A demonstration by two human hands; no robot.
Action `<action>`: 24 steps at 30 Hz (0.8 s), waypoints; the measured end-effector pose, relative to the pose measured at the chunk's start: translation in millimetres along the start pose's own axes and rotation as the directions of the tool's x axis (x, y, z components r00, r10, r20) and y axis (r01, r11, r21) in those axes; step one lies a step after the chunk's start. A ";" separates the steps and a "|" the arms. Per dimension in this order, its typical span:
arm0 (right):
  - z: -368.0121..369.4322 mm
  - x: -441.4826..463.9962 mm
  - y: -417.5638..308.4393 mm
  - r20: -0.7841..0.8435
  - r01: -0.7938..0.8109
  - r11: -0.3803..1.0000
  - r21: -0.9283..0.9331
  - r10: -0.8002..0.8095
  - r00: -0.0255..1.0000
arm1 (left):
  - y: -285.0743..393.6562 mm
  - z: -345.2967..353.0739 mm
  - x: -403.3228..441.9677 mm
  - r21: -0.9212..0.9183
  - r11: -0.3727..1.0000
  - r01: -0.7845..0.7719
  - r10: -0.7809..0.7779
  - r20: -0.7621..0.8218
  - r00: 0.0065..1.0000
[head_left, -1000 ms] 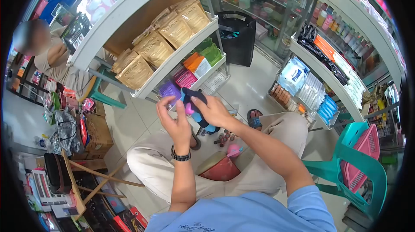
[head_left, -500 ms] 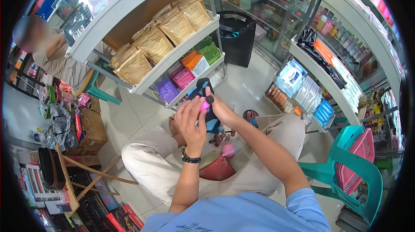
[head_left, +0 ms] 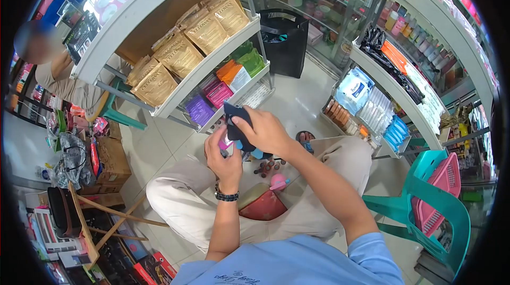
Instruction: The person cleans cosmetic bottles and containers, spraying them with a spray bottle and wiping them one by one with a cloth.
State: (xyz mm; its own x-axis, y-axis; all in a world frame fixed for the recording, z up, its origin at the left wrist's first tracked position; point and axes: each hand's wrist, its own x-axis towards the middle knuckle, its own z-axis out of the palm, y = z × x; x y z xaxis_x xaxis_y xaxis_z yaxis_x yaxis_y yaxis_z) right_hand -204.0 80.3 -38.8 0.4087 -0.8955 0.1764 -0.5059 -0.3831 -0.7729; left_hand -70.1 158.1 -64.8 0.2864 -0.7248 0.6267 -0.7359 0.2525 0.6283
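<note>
Above my crossed legs, my left hand [head_left: 224,164] is closed round a small pink bottle [head_left: 226,143], partly hidden by fingers and cloth. My right hand [head_left: 263,132] grips a dark blue and light blue cloth [head_left: 237,121], which lies against the bottle's upper part. Beneath my hands, several small dark-capped bottles [head_left: 269,166] stand on the floor. Nearer me are a pink round object [head_left: 278,181] and a red patterned pouch [head_left: 263,206] between my legs.
Ahead stands a shelf [head_left: 212,54] with gold packets; a black bag [head_left: 284,46] is beside it. Another shelf [head_left: 396,80] is at right, near a green chair [head_left: 443,200]. A person [head_left: 66,72] sits at far left. A wooden folding stand [head_left: 87,221] is at lower left.
The cloth has moved up and left with my right hand and now covers the dark cap of the pink bottle. My left hand has shifted slightly left and down.
</note>
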 end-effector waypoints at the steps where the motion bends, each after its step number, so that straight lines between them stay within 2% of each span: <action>1: -2.5 0.1 -0.8 -0.002 -0.003 1.000 0.000 0.003 1.000 | 0.7 0.8 1.2 -0.002 1.000 -0.001 0.001 0.003 1.000; 6: -12.2 3.0 -5.6 -0.125 0.096 0.988 -0.121 -0.111 0.986 | 4.1 -0.8 9.1 -0.047 0.998 0.046 -0.039 0.155 0.987; 8: -10.6 2.9 -5.1 -0.274 0.150 0.982 -0.114 -0.176 0.945 | 8.4 -3.5 8.6 -0.202 0.928 0.314 -0.261 0.252 0.932; 10: -8.5 -0.7 -3.8 -0.420 0.191 0.975 -0.115 -0.222 0.880 | 13.1 -4.8 7.0 -0.316 0.763 0.565 -0.438 0.390 0.810; 11: -6.3 -2.6 -4.3 -0.420 0.185 0.976 -0.114 -0.217 0.881 | 16.2 -3.4 6.9 -0.314 0.761 0.568 -0.439 0.396 0.807; 13: 1.1 -2.9 -9.0 -0.434 0.089 0.960 0.266 0.037 0.900 | 24.4 3.8 9.8 -0.204 0.931 0.304 -0.256 0.231 0.939; 15: 8.2 -4.0 -13.6 -0.347 -0.005 0.790 0.613 0.274 0.897 | 28.0 6.3 11.0 -0.034 0.999 0.024 -0.021 0.092 0.996; 21: -8.3 -15.2 -12.9 -0.297 -0.013 0.879 0.477 0.175 0.939 | 11.1 7.6 6.8 0.053 0.994 -0.097 0.095 0.029 0.995; 24: -4.1 -13.0 -3.1 -0.401 0.063 0.939 0.338 0.084 0.912 | 10.0 5.3 6.3 0.066 0.990 -0.125 0.123 0.041 0.992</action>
State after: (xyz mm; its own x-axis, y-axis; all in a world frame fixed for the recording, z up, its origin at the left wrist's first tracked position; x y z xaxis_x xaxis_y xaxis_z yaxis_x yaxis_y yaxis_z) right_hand -210.8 92.1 -36.2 0.0256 -0.9397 0.3410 -0.1929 -0.3394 -0.9207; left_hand -78.9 152.6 -57.1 0.1684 -0.7141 0.6795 -0.8046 0.2986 0.5132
